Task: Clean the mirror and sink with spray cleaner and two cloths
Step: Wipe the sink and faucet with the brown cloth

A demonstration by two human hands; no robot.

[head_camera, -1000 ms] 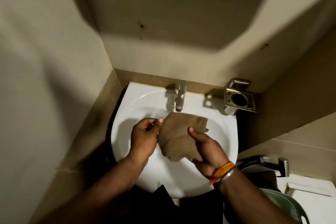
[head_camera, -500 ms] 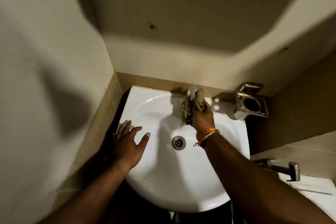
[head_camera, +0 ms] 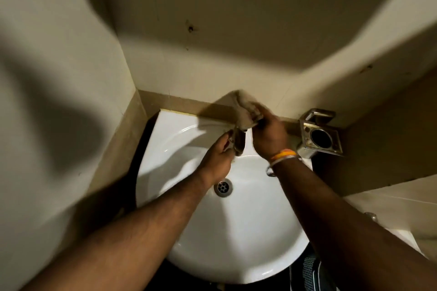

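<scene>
The right hand [head_camera: 268, 134] grips the brown cloth [head_camera: 246, 111], bunched over the top of the tap [head_camera: 238, 140] at the back of the sink [head_camera: 248, 231]. The left hand [head_camera: 218, 160] is closed around the tap's spout. Below them lies the drain [head_camera: 223, 187]. A metal holder [head_camera: 320, 137] hangs just right of the sink.

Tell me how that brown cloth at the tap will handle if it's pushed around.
The brown cloth is probably floppy: it bunches and folds in the right hand. It looks light, lifted by fingers alone. It will likely drape around the tap rather than slide stiffly.
</scene>
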